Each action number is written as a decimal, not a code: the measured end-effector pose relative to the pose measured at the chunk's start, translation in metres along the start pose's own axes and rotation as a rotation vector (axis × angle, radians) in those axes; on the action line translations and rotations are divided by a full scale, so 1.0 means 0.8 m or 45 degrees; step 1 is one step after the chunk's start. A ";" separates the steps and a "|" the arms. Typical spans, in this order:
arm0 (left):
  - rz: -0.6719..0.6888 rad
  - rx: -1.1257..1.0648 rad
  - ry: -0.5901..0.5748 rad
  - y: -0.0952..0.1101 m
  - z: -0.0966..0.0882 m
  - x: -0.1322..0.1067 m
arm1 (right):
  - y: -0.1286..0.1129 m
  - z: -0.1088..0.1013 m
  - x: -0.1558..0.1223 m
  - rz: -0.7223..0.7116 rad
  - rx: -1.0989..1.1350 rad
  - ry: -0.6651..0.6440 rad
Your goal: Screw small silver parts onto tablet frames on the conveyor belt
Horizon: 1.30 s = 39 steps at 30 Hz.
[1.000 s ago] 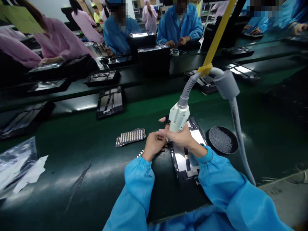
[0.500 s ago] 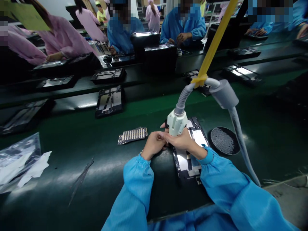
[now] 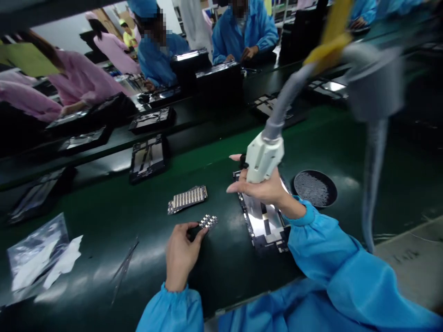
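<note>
Between the thumb and fingers of my left hand (image 3: 182, 256) is a small board with rows of pale squares (image 3: 208, 222), held just above the mat. Fingers wrapped round it, my right hand (image 3: 265, 189) grips an electric screwdriver (image 3: 265, 154) with a pale body and a grey cable at its top. Its tip is hidden behind the hand. Below the right hand lies an opened tablet (image 3: 265, 221) with silvery inner plates, partly covered by the hand. A stack of small boards with pale stripes (image 3: 188, 199) rests left of the tablet.
A round black dish of tiny screws (image 3: 314, 188) sits right of the tablet. Tweezers (image 3: 125, 267) and a clear plastic bag (image 3: 41, 253) lie at left. Several opened tablets (image 3: 148, 157) stand farther back. A yellow strap (image 3: 335, 27) holds the cable (image 3: 290, 94). Co-workers (image 3: 242, 34) sit opposite.
My left hand has moved away from the right, left and towards me, and the small board now shows in it. The screwdriver has risen slightly, and the camera view has shifted.
</note>
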<state>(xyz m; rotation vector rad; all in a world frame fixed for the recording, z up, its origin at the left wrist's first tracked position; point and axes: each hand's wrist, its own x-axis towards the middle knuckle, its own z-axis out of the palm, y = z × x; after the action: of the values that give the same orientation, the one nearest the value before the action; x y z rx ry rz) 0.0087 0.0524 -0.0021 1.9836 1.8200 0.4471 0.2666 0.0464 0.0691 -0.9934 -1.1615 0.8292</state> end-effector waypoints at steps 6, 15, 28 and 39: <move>-0.163 -0.116 -0.103 0.005 0.000 0.020 | -0.032 -0.112 -0.018 -0.151 -0.036 0.256; -0.235 -0.246 -0.280 0.000 -0.008 0.035 | 0.027 -0.179 -0.043 0.002 -0.030 0.609; -0.152 0.006 -0.361 0.021 -0.007 0.031 | 0.051 -0.172 -0.040 0.137 -0.081 0.556; -0.104 -0.502 -0.371 0.029 -0.004 0.010 | 0.031 -0.164 -0.046 0.088 -0.344 0.656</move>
<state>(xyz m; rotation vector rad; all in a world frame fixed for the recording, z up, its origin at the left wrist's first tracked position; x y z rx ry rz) 0.0281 0.0590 0.0120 1.6069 1.4930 0.4270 0.3864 -0.0038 0.0208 -1.3796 -0.8053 0.4318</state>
